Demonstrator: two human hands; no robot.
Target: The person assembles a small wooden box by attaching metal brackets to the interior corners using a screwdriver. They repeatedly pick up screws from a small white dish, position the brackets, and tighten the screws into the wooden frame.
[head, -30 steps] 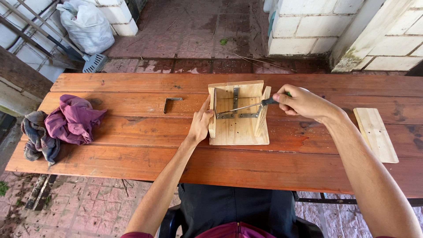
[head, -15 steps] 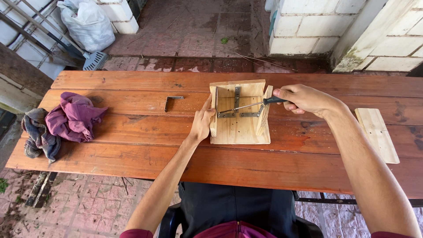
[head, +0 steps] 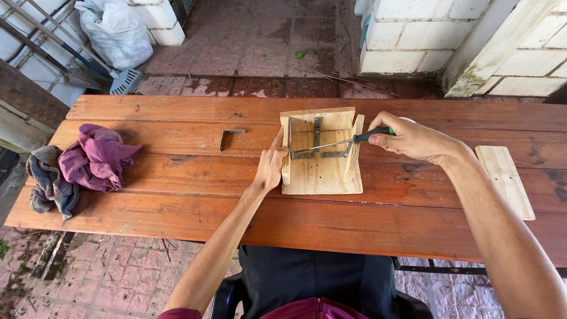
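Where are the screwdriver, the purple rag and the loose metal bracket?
screwdriver (head: 322,145), head view, middle of its metal shaft.
purple rag (head: 97,158), head view, middle of the cloth.
loose metal bracket (head: 226,136), head view, near its corner.

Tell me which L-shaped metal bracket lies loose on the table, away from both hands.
The small grey L-shaped metal bracket lying bare on the red-brown wooden table, left of the pale wooden box. The other brackets sit inside that box.

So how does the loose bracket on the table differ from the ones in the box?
The loose bracket lies free on the table, untouched; the box brackets sit against the wooden box, where the screwdriver points. The loose one stands alone; those are grouped. All are grey metal angles.
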